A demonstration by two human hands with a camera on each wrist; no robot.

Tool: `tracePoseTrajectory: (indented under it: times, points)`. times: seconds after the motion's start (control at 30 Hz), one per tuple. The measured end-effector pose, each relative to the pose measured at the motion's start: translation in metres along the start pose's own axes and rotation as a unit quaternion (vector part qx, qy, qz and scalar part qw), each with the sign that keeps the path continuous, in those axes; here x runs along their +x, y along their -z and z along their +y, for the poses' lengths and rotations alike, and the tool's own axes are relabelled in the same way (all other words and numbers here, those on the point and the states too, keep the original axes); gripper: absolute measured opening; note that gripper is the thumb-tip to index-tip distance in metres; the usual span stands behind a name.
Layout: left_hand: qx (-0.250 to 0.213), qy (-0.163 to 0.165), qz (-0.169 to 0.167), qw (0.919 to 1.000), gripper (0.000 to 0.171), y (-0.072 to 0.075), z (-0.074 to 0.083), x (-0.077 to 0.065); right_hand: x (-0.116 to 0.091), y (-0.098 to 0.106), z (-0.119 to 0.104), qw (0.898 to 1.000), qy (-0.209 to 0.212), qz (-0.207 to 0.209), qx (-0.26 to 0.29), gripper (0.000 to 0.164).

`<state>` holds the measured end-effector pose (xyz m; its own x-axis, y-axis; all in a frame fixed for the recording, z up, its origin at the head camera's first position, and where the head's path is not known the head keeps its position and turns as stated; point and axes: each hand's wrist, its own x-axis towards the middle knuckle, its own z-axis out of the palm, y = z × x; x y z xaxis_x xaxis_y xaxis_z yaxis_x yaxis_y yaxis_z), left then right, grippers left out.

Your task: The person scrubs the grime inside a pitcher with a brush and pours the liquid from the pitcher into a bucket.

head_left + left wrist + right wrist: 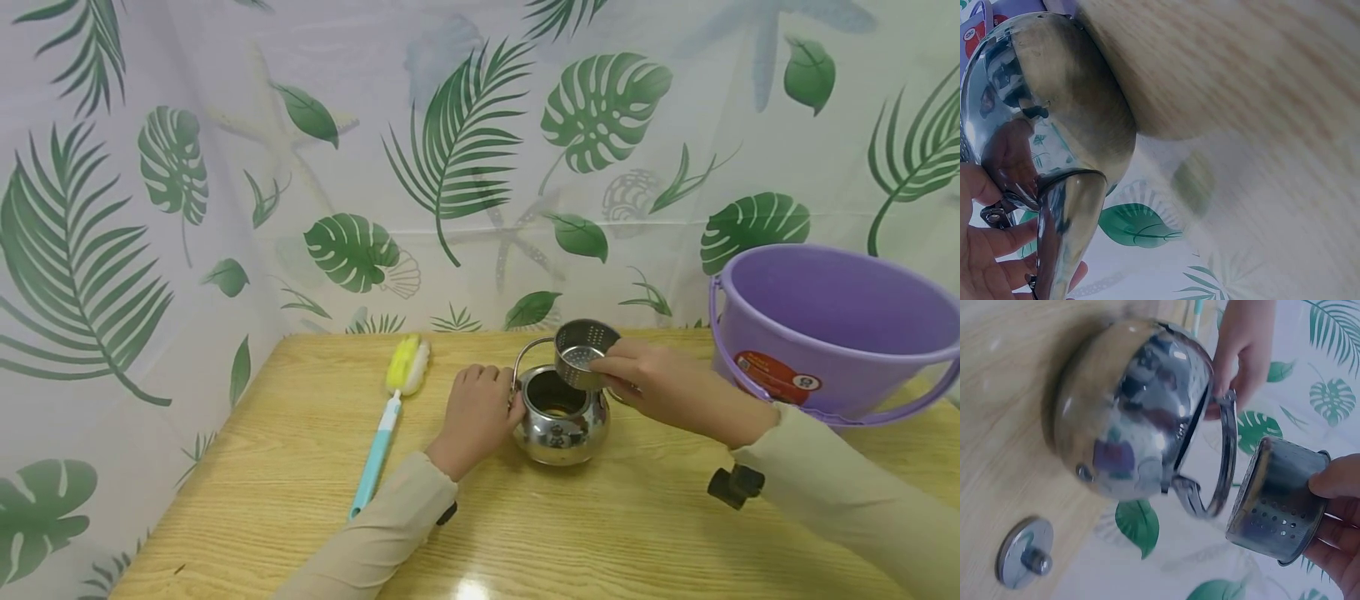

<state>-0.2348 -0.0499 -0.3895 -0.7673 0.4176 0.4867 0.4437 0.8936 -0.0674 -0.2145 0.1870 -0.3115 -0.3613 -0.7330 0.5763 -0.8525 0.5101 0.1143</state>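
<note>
A shiny round steel teapot (562, 437) stands uncovered on the table, its handle raised. On the spout side, my left hand (480, 412) holds it, with fingers passing behind the spout (1067, 231) and a fingertip by the handle's hinge (997, 215). My right hand (660, 379) pinches a perforated metal infuser basket (1279, 500) by its rim. In the head view the basket is tilted just above the pot's opening, near the handle (1227, 456). The pot's lid (1025, 553), with a knob, lies on the table in the right wrist view; the right arm hides it from the head view.
A sponge brush (408, 364) with a blue and white handle lies left of the pot. At the right stands a large purple bucket (840, 333) with its handle down. A leaf-printed curtain (465, 275) hangs behind the wooden table (300, 467).
</note>
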Motion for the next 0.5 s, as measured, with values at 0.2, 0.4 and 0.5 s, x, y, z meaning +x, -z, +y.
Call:
tracePoseTrajectory:
  times: [0.2,0.4,0.5]
  points:
    - [0.002,-0.003,-0.003,1.0000,0.023,-0.003,-0.001,0.000,-0.015,0.014,0.010,0.999,-0.003,0.030,-0.020,0.011]
    - [-0.001,-0.004,-0.002,1.0000,0.023,-0.002,0.000,0.000,-0.034,0.021,0.014,0.998,-0.027,0.044,-0.035,0.057]
    - [0.000,-0.003,-0.006,1.0000,0.023,-0.002,0.000,0.000,-0.045,0.021,0.016,0.998,-0.040,0.038,-0.038,0.051]
